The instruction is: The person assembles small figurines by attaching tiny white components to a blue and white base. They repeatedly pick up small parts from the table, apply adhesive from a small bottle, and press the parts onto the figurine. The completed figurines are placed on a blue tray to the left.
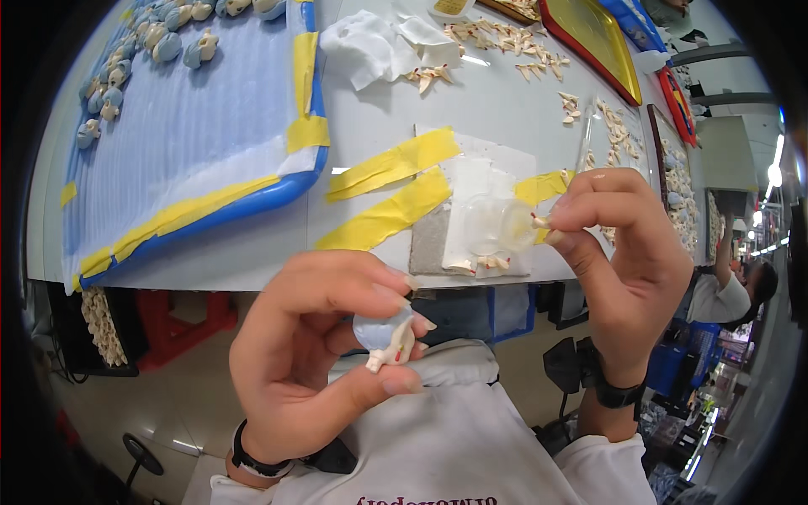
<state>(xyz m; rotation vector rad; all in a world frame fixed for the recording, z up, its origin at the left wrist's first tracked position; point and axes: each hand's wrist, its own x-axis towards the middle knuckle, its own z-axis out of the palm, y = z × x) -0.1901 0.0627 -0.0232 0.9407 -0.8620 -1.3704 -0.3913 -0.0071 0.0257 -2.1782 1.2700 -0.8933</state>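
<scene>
Close to my body, my left hand [316, 353] is closed around a small cream figurine part [389, 341] with a pale blue rounded side and small red and yellow marks. Farther right, my right hand [627, 244] pinches a tiny cream piece with a red spot [539, 221] between thumb and fingertips. That piece is beside a small translucent round dish [497, 225], and I cannot tell whether it touches it. Under the dish lies a white pad on a grey board [430, 244]. A few more cream pieces [493, 263] rest at the pad's near edge.
A blue-rimmed tray [252, 200] on the left bears several blue-and-cream figurine parts [164, 46]. Yellow tape strips [389, 164] cross the table. Crumpled white tissue [370, 49], scattered cream pieces [497, 38] and a gold tray [596, 42] lie farther back. Another person [730, 290] is at far right.
</scene>
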